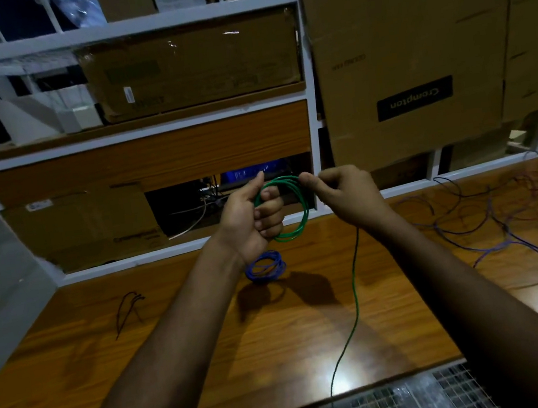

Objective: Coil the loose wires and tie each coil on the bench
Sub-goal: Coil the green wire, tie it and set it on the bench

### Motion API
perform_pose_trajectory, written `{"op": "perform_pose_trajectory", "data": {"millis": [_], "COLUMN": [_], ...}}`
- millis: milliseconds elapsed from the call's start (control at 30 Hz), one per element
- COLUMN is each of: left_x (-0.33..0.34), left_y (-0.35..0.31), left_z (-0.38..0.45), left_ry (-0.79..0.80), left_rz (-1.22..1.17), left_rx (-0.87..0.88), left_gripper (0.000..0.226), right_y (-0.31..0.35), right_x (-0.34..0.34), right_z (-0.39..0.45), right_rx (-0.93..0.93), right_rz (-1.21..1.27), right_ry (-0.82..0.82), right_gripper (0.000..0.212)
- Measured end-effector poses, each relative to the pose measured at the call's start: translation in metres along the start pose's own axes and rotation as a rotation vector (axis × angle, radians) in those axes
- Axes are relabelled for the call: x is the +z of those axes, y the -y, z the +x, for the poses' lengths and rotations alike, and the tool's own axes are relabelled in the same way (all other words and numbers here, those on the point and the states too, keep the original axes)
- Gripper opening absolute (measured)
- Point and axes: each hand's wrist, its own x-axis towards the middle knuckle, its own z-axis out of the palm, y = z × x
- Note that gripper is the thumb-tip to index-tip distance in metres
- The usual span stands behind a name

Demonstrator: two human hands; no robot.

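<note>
The scene is dim, with a brown and blue cast. Light comes from above and behind the person: it makes soft glare patches on the glossy bench (206,313), one near the front edge and a brighter one at the right edge. The hands throw dark, soft shadows on the bench just below the blue coil (265,267). Tape on the box (190,67) on the shelf gives small white glints. The wide lens bends the straight shelf frame (124,26) toward the edges. Far corners are dark and smeared, fine detail is soft and noisy, and the loose wires (500,219) at right look slightly blurred.
</note>
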Motion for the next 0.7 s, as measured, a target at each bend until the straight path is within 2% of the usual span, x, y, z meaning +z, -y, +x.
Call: {"op": "perform_pose_trajectory", "data": {"millis": [133,200,300,400,433,500,567,633,700], "left_x": [-0.007,-0.01,-0.013,-0.01,-0.008,-0.005,-0.004,-0.007,-0.008], "left_y": [-0.005,-0.008,-0.012,-0.009,-0.006,-0.001,0.003,0.006,0.009], "left_z": [-0.003,-0.004,-0.002,0.003,0.006,0.01,0.014,0.018,0.02], "left_ry": [0.001,0.008,-0.006,-0.036,-0.042,-0.055,-0.064,-0.077,-0.096], "left_rz": [-0.072,-0.083,-0.088,-0.075,-0.071,-0.07,-0.065,-0.05,-0.028], "left_rx": [0.034,0.056,0.086,0.093,0.092,0.088,0.078,0.069,0.057], "left_gripper": [0.038,0.038,0.037,0.037,0.037,0.038,0.038,0.038,0.037], "right_y": [-0.055,-0.088,-0.111,-0.103,-0.094,-0.071,-0.039,-0.008,0.022], "right_x": [-0.012,-0.014,-0.003,0.023,0.032,0.049,0.057,0.055,0.043], "right_z": [-0.02,-0.036,-0.059,-0.075,-0.08,-0.084,-0.086,-0.084,-0.08], "right_rx": [0.265,0.38,0.537,0.621,0.605,0.481,0.299,0.17,0.102], "right_rz": [0.68,0.893,0.993,0.74,0.548,0.012,-0.38,-0.533,-0.583], "right_ry": [0.482,0.547,0.473,0.305,0.243,0.19,0.295,0.459,0.644], "right_gripper": [0.026,0.016,0.026,0.022,0.021,0.03,0.037,0.033,0.02]}}
